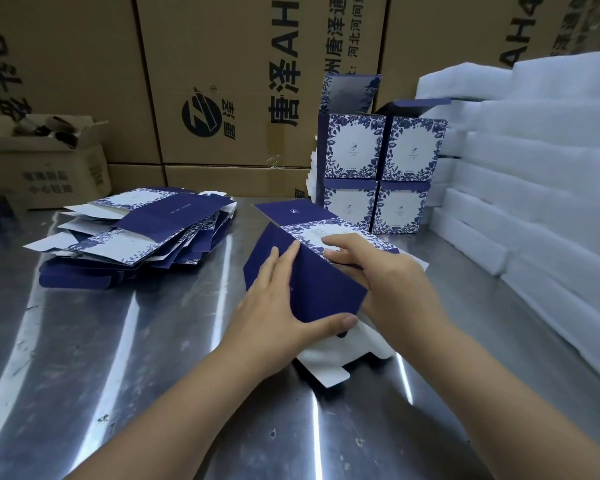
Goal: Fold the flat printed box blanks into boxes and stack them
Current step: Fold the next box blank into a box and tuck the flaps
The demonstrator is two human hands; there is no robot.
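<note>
A: Steel table [118, 341], brown cartons [222, 81] walled up behind. Item in work?

B: One half-folded box [326, 289], navy with floral print, tilted on the table. Left hand [274, 306]: fingers flat against its navy side, thumb along the lower edge. Right hand [388, 275]: fingers curled over the printed panel, gripping it.

A: Stock?

B: Left of that box, one loose pile of flat blanks [146, 230]. Behind it, four finished boxes [378, 168], two over two, top flaps raised. Right of it, white foam sheets [534, 168], stacked. Far left of it, one small open carton [49, 161].
</note>
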